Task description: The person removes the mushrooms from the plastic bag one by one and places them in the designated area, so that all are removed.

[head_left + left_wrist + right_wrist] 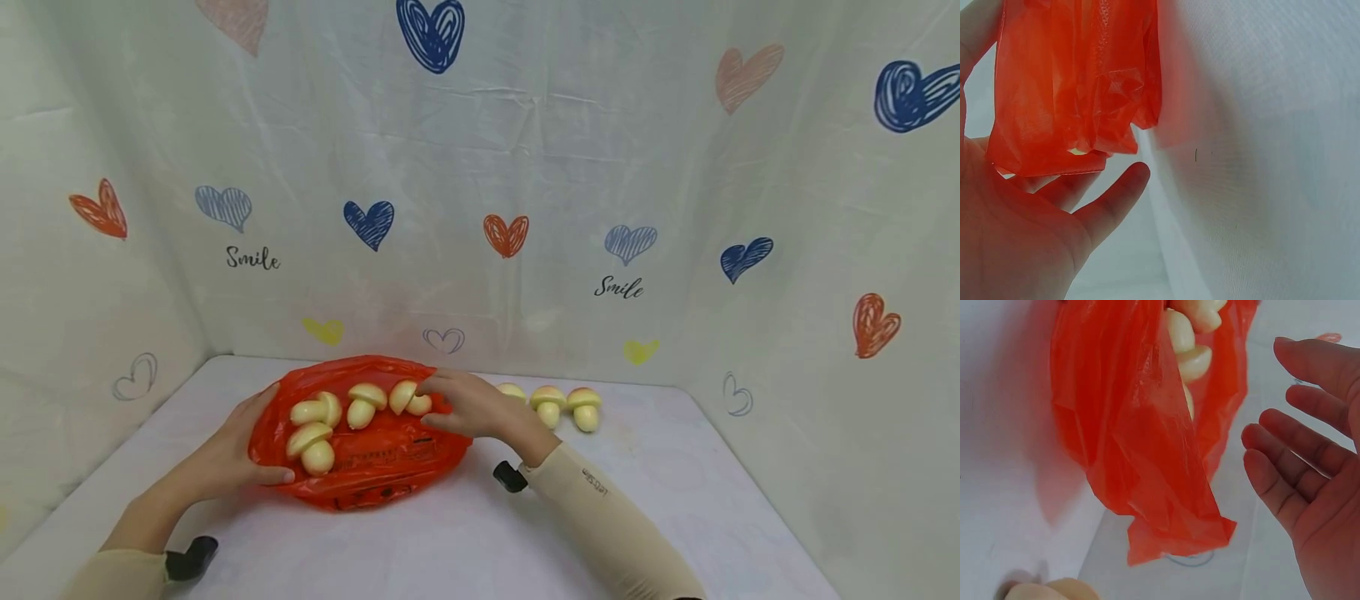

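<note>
My left hand (236, 437) is spread at the left side of the red bag (405, 479), thumb out straight, not clenched. My right hand (468, 404) is released, fingers loose, over the bag's right side, holding nothing. Bag sits open on the white table (637, 500), four mushrooms (366, 404) inside; three other mushrooms (583, 408) beyond my right wrist.

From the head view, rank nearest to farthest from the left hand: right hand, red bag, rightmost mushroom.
1. Red bag, at the left hand
2. Right hand, at the bag's right side
3. Rightmost mushroom, right of the bag
</note>
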`<state>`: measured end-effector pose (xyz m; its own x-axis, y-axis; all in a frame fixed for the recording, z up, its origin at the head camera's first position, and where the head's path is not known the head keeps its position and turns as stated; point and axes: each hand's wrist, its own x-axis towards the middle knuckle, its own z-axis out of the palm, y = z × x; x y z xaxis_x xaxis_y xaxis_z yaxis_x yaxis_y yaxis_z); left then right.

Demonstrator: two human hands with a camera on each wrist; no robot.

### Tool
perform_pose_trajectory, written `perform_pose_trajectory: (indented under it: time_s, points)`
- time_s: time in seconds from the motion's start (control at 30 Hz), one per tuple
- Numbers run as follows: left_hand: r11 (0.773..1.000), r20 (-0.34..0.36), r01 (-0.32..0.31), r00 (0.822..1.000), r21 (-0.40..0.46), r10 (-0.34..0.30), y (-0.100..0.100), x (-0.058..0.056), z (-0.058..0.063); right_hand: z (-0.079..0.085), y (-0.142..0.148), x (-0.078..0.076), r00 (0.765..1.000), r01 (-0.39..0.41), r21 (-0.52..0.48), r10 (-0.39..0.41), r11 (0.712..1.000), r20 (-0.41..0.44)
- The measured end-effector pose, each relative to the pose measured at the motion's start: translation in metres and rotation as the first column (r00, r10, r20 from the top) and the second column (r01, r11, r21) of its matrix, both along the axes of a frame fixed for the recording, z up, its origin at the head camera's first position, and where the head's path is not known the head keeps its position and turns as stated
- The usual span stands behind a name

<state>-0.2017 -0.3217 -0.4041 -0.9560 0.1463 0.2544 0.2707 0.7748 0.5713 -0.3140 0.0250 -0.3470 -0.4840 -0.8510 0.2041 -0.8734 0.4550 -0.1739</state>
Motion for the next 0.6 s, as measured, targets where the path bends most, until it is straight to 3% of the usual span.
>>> perform_pose_trajectory:
  time_s: [0.43, 0.6]
  points:
    - [1.0, 0.005, -0.005, 1.0, 0.001, 0.005, 0.0, 0.001, -0.001, -0.024, -0.029, -0.024, 0.991, 0.097, 0.08, -0.104, 0.992, 0.086]
    - [1.0, 0.007, -0.008, 1.0, -0.006, 0.008, 0.002, 0.0, 0.001, -0.027, -0.034, -0.03, 0.986, 0.141, 0.093, -0.148, 0.986, 0.072]
